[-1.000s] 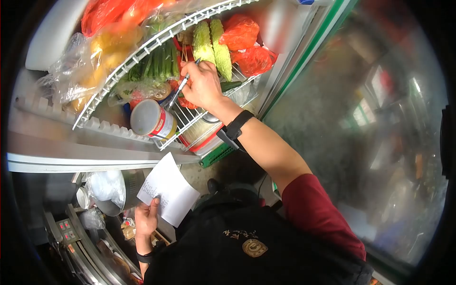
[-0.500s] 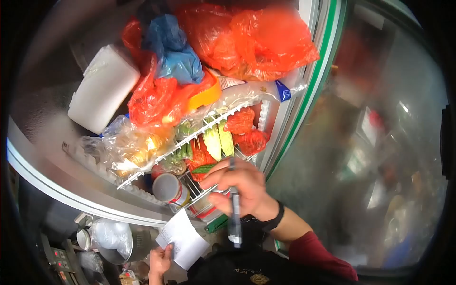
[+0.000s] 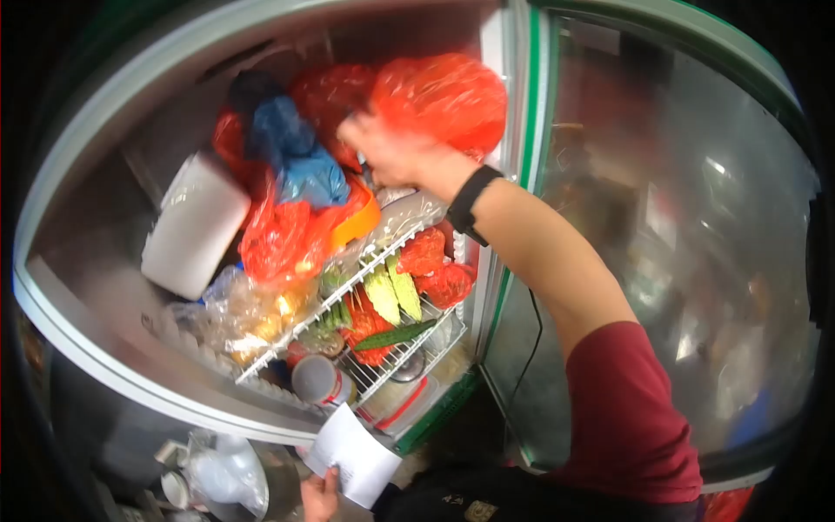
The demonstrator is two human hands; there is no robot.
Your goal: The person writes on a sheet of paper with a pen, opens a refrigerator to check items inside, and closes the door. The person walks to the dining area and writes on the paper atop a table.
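Low in the view, my left hand (image 3: 321,496) pinches a white sheet of paper (image 3: 355,457) with small writing on it. My right hand (image 3: 391,152) is stretched into the open fridge, by the large red plastic bag (image 3: 448,100) on the upper shelf. Its fingers are smeared by motion, and whether the pen is still in them does not show clearly. Just left of this hand lie a blue plastic bag (image 3: 300,157) and an orange plastic piece (image 3: 357,222) among more red bags.
A white foam box (image 3: 196,226) leans at the left. The white wire shelf (image 3: 326,304) crosses the fridge, above pale green vegetables (image 3: 381,296), a dark green cucumber-like vegetable (image 3: 396,335) and a lidded jar (image 3: 317,380). The glass door (image 3: 661,261) stands at the right.
My right hand has moved up and away from in front of the lower shelf to the red bag; a pen showed in it before. My left hand keeps hold of the paper.
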